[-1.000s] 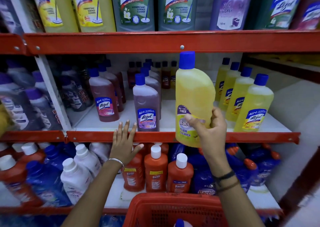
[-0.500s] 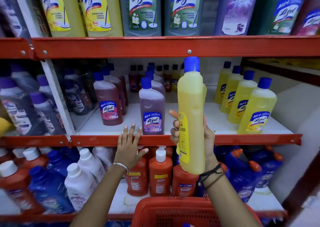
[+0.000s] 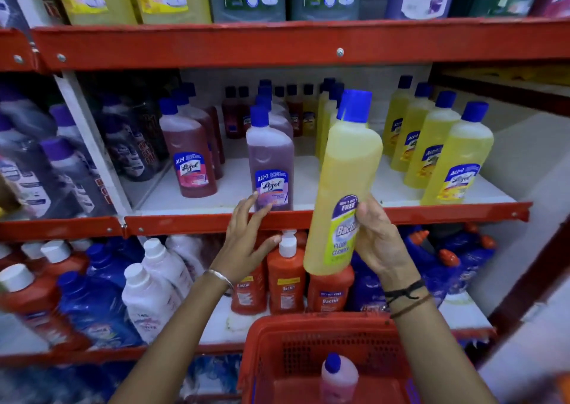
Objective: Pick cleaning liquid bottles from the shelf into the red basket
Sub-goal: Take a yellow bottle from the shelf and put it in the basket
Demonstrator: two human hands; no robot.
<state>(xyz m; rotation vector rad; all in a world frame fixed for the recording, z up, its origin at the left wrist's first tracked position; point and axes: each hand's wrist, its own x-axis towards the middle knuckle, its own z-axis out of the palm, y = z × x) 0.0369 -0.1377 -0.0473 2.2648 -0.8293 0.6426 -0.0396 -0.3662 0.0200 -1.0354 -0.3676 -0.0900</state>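
My right hand [image 3: 377,240] grips a tall yellow floor-cleaner bottle [image 3: 345,172] with a blue cap, held upright and slightly tilted in front of the middle shelf. My left hand [image 3: 246,234] is spread open, fingers resting on the red shelf edge [image 3: 185,223], just below a purple Lizol bottle [image 3: 270,163]. The red basket [image 3: 308,336] sits low at the bottom centre, with a pink bottle with a blue cap [image 3: 337,376] standing inside it.
A row of yellow Lizol bottles [image 3: 456,154] stands at the right of the middle shelf, a reddish one [image 3: 189,157] at the left. Orange Bactin bottles [image 3: 285,277], white and blue bottles fill the lower shelf. Large refill packs line the top shelf.
My right hand has brought the yellow bottle off the shelf, turned it and lowered it a little toward the basket. My left hand has shifted slightly right along the shelf edge.
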